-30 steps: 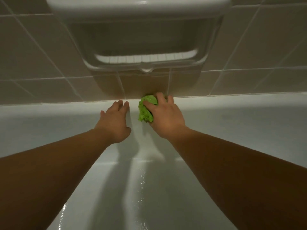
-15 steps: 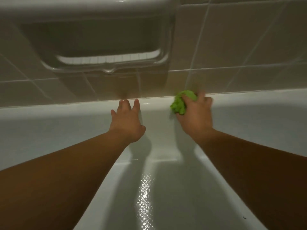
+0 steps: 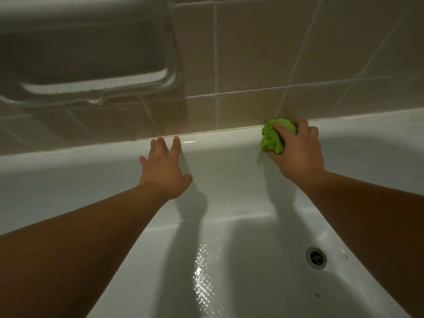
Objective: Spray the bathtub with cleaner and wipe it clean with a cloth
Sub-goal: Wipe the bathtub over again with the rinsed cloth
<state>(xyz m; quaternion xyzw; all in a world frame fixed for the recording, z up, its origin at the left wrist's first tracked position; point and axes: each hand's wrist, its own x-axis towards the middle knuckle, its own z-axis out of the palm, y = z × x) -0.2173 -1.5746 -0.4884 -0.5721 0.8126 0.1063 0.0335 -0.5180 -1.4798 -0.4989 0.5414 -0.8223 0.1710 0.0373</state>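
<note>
Cloth (image 3: pixel 273 137), gripped by right hand (image 3: pixel 296 152), moved right along bathtub (image 3: pixel 229 161) rim; left hand (image 3: pixel 164 171) flat.

The far side is being covered by a wall of glossy beige tiles (image 3: pixel 263 53) set with pale grout lines. A recessed soap dish (image 3: pixel 91 65), moulded in the same glazed ceramic, is being shown at the upper left, its ribbed ledge being lit brightly. Dim, warm light is being thrown across the tiles, with soft reflections being cast.
</note>
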